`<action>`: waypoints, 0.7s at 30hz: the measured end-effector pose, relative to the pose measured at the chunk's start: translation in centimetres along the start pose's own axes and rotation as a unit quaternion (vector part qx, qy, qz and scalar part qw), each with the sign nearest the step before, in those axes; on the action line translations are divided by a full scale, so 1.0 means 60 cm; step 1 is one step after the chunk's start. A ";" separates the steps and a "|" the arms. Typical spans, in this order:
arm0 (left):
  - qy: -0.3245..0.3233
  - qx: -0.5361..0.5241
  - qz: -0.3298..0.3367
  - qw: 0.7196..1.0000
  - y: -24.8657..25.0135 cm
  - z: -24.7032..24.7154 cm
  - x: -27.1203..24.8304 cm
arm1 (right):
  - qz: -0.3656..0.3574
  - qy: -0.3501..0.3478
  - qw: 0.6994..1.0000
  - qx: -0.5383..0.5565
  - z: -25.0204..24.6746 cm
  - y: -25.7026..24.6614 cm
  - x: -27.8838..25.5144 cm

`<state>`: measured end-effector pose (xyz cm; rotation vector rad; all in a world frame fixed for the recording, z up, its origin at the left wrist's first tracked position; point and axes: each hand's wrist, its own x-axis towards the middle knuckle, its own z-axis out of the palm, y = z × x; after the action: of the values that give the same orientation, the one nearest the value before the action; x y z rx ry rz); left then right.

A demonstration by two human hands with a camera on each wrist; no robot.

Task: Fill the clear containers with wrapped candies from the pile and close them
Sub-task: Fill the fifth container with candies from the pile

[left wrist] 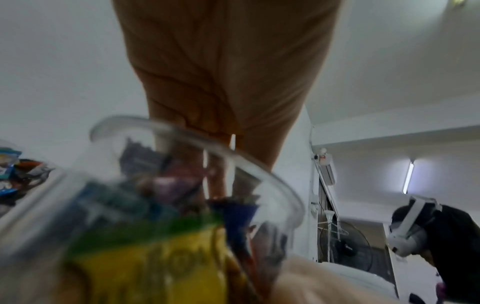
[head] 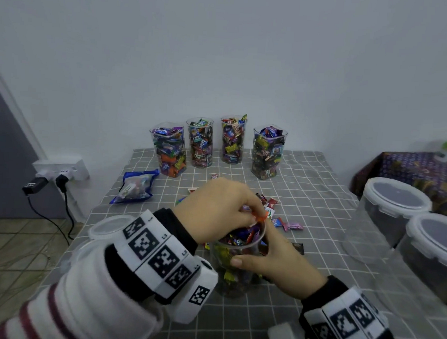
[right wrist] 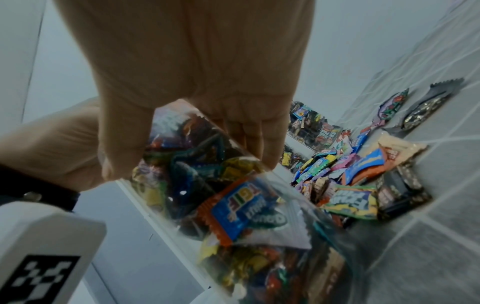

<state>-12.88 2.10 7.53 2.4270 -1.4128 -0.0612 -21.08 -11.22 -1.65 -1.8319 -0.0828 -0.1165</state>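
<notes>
A clear container [head: 233, 278], nearly full of wrapped candies, stands on the checked cloth in front of me. My right hand [head: 251, 251] grips it just under the rim, thumb on the near side and fingers behind. Above its mouth my left hand [head: 256, 215] holds a small bunch of candies in curled fingers, an orange wrapper [head: 260, 219] showing at the fingertips. Behind the container lies the loose candy pile [head: 277, 216]. The right wrist view shows the packed container [right wrist: 233, 209] and the pile [right wrist: 350, 174]. In the left wrist view the rim [left wrist: 259, 170] is blurred.
Four filled open containers [head: 202, 142] stand in a row at the back. A blue candy bag [head: 136, 188] lies at the left. Clear lids [head: 108, 226] sit near the left edge of the table [head: 319, 190]. Two large lidded tubs [head: 394, 199] stand at the right.
</notes>
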 end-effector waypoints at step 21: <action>-0.098 -0.026 -0.211 0.972 -0.159 0.087 0.043 | 0.081 -0.132 0.935 -0.319 -0.052 0.019 0.023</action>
<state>-4.60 2.87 0.03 2.6915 -0.9253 -0.4424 -19.70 -14.58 -1.79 -2.4877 -0.0876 0.2511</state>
